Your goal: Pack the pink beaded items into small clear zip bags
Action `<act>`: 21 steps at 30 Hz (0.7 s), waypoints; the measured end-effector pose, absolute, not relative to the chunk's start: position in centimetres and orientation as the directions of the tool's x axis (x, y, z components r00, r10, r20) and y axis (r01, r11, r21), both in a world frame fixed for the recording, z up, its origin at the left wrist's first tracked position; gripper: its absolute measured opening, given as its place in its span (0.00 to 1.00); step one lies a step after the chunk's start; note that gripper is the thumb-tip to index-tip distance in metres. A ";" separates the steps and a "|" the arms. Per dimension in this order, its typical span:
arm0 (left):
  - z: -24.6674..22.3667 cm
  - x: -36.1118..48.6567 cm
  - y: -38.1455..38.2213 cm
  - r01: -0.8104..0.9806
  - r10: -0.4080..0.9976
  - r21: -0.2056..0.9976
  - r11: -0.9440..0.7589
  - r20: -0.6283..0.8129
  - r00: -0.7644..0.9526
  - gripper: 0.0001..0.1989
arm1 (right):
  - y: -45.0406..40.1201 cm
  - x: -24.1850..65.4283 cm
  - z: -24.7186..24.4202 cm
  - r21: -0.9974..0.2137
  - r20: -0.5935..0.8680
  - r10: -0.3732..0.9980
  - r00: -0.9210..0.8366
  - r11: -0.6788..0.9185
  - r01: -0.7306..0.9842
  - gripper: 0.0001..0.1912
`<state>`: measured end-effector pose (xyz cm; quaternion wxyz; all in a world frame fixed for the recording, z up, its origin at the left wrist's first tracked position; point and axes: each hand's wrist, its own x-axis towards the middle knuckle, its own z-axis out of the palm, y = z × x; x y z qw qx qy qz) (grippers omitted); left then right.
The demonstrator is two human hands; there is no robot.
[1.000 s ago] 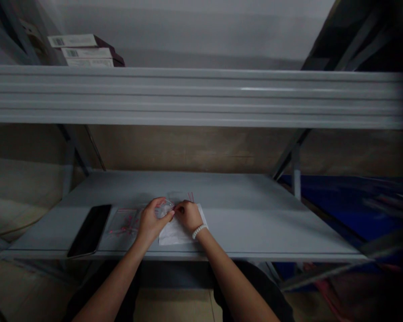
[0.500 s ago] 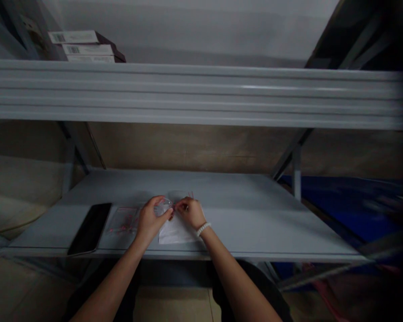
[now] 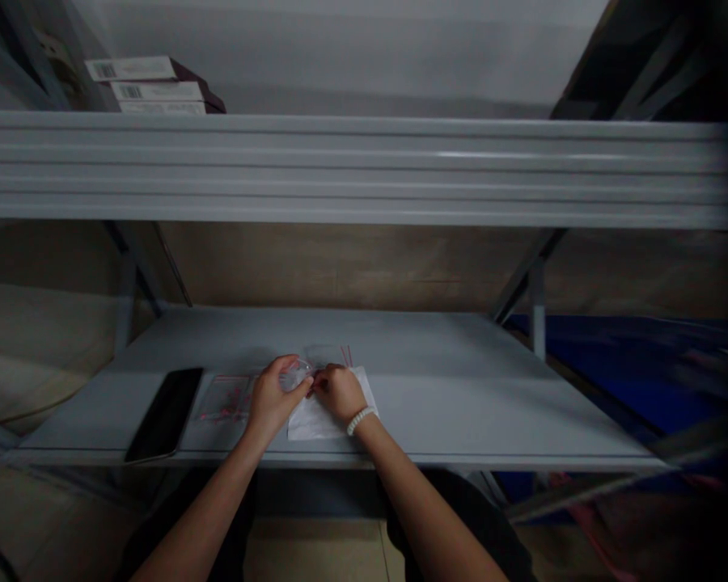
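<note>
My left hand (image 3: 274,391) grips a small clear plastic bag (image 3: 292,375) between thumb and fingers. Against its edge, my right hand (image 3: 338,391) has its fingers pinched together on something too small and dark to make out. Under both hands lies a white sheet (image 3: 315,420), perhaps paper or cloth. Left of my left hand, a flat clear bag (image 3: 226,399) with small pinkish-red pieces in it rests on the grey shelf (image 3: 455,388). Another clear bag (image 3: 326,353) with red lines at its edge lies just beyond my right hand.
A black tablet-like slab (image 3: 165,414) lies at the left front of the shelf. Overhead, a ridged grey beam (image 3: 364,170) crosses the view, with several stacked boxes (image 3: 158,90) above it. A diagonal brace (image 3: 531,279) stands at the right, with blue material (image 3: 607,380) beyond.
My right hand has turned and moved slightly down and left, closer to my left thumb. More of the white sheet and the red-lined bag shows. My left hand stays nearly still.
</note>
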<state>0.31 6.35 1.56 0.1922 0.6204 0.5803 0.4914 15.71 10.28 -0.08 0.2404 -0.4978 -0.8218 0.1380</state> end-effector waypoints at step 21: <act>1.6 0.7 6.4 0.513 0.919 0.823 -0.246 0.367 -0.147 0.19 | 12.4 15.9 -1.5 -0.580 0.251 0.942 -0.222 0.330 0.744 0.08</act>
